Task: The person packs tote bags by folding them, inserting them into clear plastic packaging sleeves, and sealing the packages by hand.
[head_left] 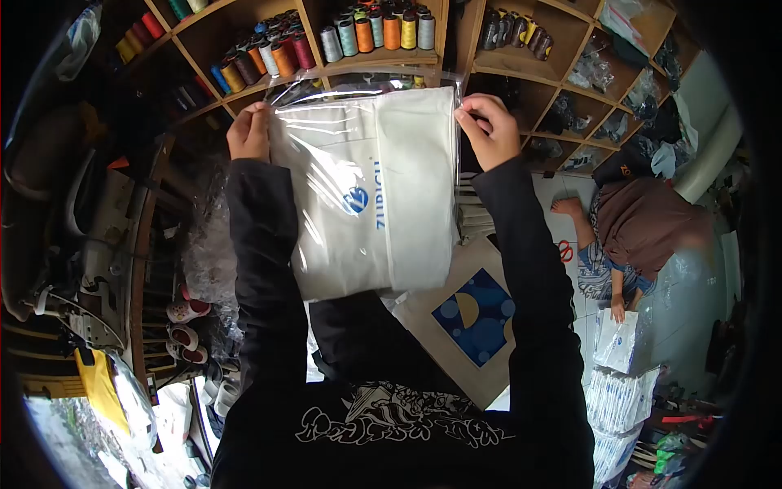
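In front of me, a clear plastic bag [362, 91] is stretched between both hands. A folded off-white cloth bag [419, 196] with a blue logo and the lettering "ZURICH" lies inside it. My left hand [248, 134] pinches the plastic at its upper left corner. At the upper right corner, my right hand [493, 134] grips the edge between thumb and fingers. Below, near my lap, rests a beige cloth piece [485, 383] with a dark blue patterned print [476, 314], partly covered by my sleeve and leg.
Wooden shelves [375, 59] with thread spools [371, 34] stand ahead. At right a person [643, 228] sits on the floor, a hand on a packed bag [617, 338], near stacked packages [623, 399]. Red scissors [565, 251] lie on the tiles. Shoes [189, 342] are at left.
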The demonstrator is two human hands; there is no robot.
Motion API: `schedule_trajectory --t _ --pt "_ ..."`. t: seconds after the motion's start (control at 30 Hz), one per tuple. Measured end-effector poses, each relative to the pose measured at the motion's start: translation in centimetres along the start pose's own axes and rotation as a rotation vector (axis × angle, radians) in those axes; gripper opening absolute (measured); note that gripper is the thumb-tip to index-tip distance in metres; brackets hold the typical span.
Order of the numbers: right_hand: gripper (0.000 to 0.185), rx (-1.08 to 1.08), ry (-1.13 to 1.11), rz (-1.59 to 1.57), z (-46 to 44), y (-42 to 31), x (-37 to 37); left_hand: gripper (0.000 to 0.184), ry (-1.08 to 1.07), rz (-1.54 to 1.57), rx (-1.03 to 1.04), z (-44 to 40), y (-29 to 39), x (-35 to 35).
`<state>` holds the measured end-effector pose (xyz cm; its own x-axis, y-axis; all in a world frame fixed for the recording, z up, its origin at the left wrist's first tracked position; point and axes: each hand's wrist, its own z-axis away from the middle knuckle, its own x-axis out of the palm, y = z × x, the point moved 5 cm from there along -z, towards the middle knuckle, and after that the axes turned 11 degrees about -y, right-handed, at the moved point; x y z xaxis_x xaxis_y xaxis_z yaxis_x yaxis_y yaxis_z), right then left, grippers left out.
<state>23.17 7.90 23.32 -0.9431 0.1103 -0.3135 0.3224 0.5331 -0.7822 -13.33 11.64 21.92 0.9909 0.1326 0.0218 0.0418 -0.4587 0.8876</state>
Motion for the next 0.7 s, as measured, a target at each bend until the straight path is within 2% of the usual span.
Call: schedule_trajectory --t 0.17,0.23,0.3,0.37,0.47,0.5,0.53,0.57,0.6,0.63,0.67,0.7 --pt "0.009 -0.06 0.035 0.112 -2.0 1.1 -0.8 0.013 -0.058 0.101 -0.022 -1.8 -0.2 1.4" --pt "0.01 -0.092 0.057 0.159 -2.1 0.6 -1.1 0.011 -0.085 0.1 0.121 -2.1 0.5 1.9" --pt "0.009 -0.06 0.055 0.155 -1.2 1.3 -1.1 0.01 -0.072 0.073 0.121 -1.6 0.1 1.8" --pt "0.009 -0.082 0.034 0.18 0.3 3.0 -0.8 0.011 -0.129 -0.011 0.192 0.2 -0.6 1.7" --pt "0.007 -0.066 -0.083 0.12 4.4 5.8 0.5 0.006 -0.237 -0.065 0.169 4.9 -4.2 1.0" --pt "0.009 -0.146 -0.099 0.174 6.3 6.7 1.1 0.006 -0.243 -0.038 0.134 7.2 -6.3 0.6" --pt "0.011 -0.134 -0.159 0.187 8.6 8.7 1.9 0.009 -0.337 -0.234 0.184 9.5 -9.8 -0.8" --pt "0.011 -0.05 -0.245 0.263 11.2 10.9 2.6 0.01 -0.35 -0.335 0.057 12.6 -11.5 -1.2" --pt "0.01 -0.034 -0.284 0.355 14.2 13.8 3.2 0.009 -0.437 -0.504 0.063 15.4 -13.3 -1.8" --pt "0.01 -0.026 -0.292 0.351 16.1 14.1 3.0 0.008 -0.534 -0.673 -0.025 18.0 -14.8 -2.3" --pt "0.009 0.064 -0.382 0.387 17.8 14.6 3.3 0.013 -0.622 -0.703 -0.127 20.3 -16.2 -3.0" --pt "0.009 0.155 -0.472 0.422 19.0 15.1 3.7 0.013 -0.627 -0.704 -0.139 21.3 -16.0 -2.8"
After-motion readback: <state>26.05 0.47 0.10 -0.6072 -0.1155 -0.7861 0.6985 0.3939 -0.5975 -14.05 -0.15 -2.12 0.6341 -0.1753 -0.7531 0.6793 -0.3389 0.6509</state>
